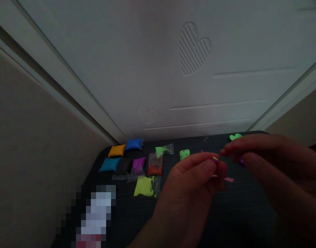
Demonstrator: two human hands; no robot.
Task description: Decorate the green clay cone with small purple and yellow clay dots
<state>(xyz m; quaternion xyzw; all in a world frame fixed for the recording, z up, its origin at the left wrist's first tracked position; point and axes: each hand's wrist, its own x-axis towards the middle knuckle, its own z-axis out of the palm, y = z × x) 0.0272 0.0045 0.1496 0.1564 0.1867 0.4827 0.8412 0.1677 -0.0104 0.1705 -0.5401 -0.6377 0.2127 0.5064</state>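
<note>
My left hand point(191, 186) pinches a tiny piece of purple and yellow clay point(215, 159) between thumb and fingertips. Just to its right is my right hand point(274, 165), its thumb and fingers bent round a bit of purple clay point(242, 160) that is mostly hidden. The two hands are close but apart. Behind my left hand lies a green clay shape with small pink dots point(184, 154). A pink strip point(229, 179) shows past my left fingers, partly covered. Farther back, a green lobed clay shape point(235, 137) rests near the table's far edge.
On the dark table point(137, 217), clay packets stand at the left: orange point(117, 151), blue point(134, 144), teal point(110, 164), black point(124, 166), purple point(138, 165), red-orange point(155, 168), green point(161, 151) and yellow point(144, 186). A white panel with hearts point(158, 86) rises behind. A blurred-out object point(97, 213) is front left.
</note>
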